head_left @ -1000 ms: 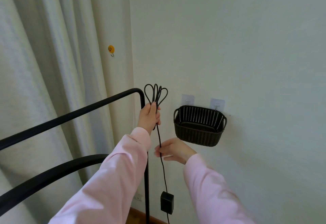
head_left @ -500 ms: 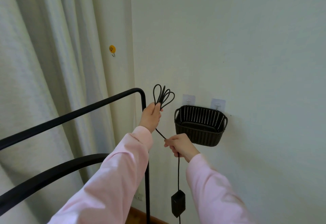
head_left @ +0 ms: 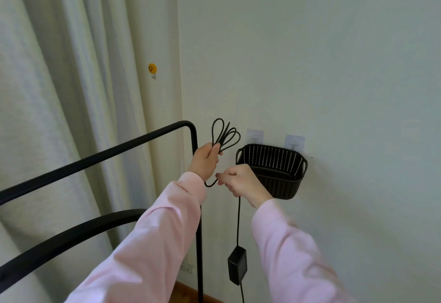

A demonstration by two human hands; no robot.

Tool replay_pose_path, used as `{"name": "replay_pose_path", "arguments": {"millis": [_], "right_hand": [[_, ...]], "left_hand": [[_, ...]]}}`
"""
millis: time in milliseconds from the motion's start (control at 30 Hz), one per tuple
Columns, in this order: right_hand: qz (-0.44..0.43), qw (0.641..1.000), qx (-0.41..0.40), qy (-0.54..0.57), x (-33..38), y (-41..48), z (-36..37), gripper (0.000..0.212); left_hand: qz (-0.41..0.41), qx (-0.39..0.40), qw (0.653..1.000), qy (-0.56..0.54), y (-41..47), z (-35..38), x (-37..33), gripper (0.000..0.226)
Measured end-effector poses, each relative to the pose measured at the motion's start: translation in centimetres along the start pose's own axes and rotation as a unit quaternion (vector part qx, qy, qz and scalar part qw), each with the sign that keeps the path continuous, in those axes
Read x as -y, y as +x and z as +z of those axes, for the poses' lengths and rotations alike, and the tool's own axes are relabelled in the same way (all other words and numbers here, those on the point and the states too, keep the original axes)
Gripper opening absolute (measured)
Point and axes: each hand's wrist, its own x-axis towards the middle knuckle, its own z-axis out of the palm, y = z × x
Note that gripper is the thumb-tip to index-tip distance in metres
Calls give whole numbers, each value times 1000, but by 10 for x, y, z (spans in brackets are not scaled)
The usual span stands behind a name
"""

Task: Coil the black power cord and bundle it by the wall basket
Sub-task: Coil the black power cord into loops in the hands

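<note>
My left hand [head_left: 204,160] grips several folded loops of the black power cord [head_left: 225,134], which fan out above my fist. A short slack bend of cord runs from under that hand to my right hand [head_left: 241,182], which pinches the cord just below and right of it. From my right hand the cord hangs straight down to a black adapter block [head_left: 237,265] and continues below it. The dark woven wall basket [head_left: 274,159] hangs on two clear adhesive hooks right behind my right hand.
A black metal rack frame [head_left: 143,137] rises at the left, its upright post close to my left arm. Pale curtains [head_left: 59,88] hang behind it. A yellow smiley hook [head_left: 152,69] sticks to the wall. A wall socket [head_left: 187,265] sits near the floor.
My right hand rose up along the cord to just under my left hand, making a slack bend. The adapter block swung right and lifted. The loops tilted right.
</note>
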Motion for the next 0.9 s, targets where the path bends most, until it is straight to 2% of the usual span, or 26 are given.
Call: {"name": "replay_pose_path", "arguments": {"millis": [367,567,667,800,900], "right_hand": [[-56,995,-79,-8,7,15,4,38],[-58,991,-111,-35,7,19,5,25],[-53,991,-122,-11,6,19,4,34],[-26,995,-67,71,2,15,-1,24],[13,999,3,51,-13,12,-7,18]], "left_hand": [[-8,22,999,-27,-9,2,0,33],[-14,30,999,-1,-8,1,1,40],[0,10,1000,17,-5,3,0,45],[19,-21,999,38,-3,5,1,48],[-15,-38,998,-41,0,2,2,46]]}}
